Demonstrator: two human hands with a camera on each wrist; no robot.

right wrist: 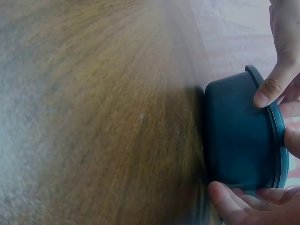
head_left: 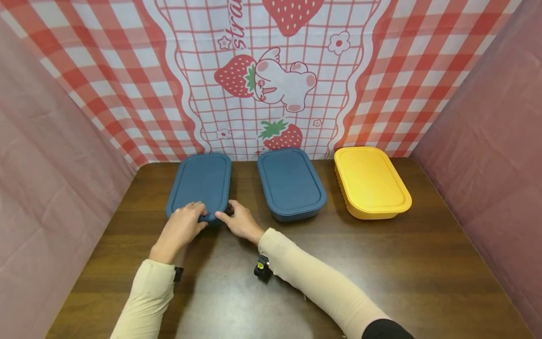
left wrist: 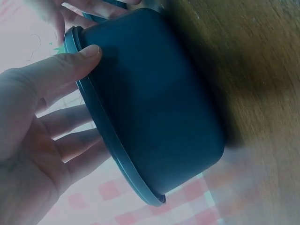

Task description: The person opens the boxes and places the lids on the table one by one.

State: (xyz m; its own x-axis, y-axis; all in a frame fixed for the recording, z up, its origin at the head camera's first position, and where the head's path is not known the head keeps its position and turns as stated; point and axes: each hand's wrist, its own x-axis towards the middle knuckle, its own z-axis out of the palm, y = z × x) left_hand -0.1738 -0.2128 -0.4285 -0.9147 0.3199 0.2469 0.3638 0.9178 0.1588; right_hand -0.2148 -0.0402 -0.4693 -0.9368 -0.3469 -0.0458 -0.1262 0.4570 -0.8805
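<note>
A blue lidded food container (head_left: 203,181) stands at the left of the table's far side. At its front edge my left hand (head_left: 183,230) grips the lid (left wrist: 110,131). The left thumb lies against the rim and front wall in the left wrist view, while the other fingers reach over the top. My right hand (head_left: 240,220) holds the front right corner, thumb at the lid's edge and fingers along the side wall. In the right wrist view, the container's front wall (right wrist: 236,136) shows between both hands. The lid sits on the container. Its contents are hidden.
A second blue lidded container (head_left: 292,181) stands in the middle, and a yellow one (head_left: 372,181) on the right. All rest on a brown wooden table (head_left: 381,263). A strawberry-print cloth (head_left: 275,56) hangs behind, with pink cloth (head_left: 55,165) at both sides.
</note>
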